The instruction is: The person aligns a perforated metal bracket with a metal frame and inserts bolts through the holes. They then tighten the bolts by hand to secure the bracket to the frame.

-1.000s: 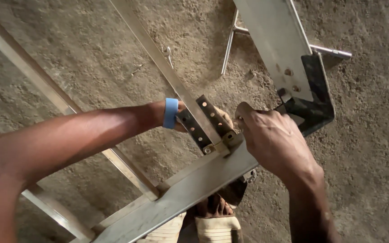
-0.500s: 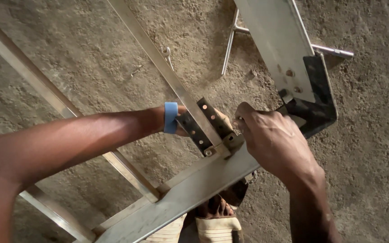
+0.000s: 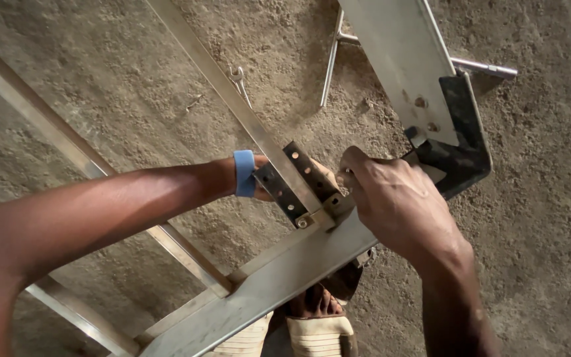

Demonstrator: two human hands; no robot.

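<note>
Our right hand (image 3: 398, 205) closes its grip on the metal frame bar (image 3: 279, 277) beside the perforated bracket (image 3: 302, 182); our left hand (image 3: 266, 178) sits behind the bracket, grip indeterminable.

Dull, scuffed metal frame bars (image 3: 279, 264), a dark matt steel corner bracket (image 3: 464, 145), rough gritty concrete floor (image 3: 100, 86), smooth blue wristband (image 3: 244, 173).
</note>
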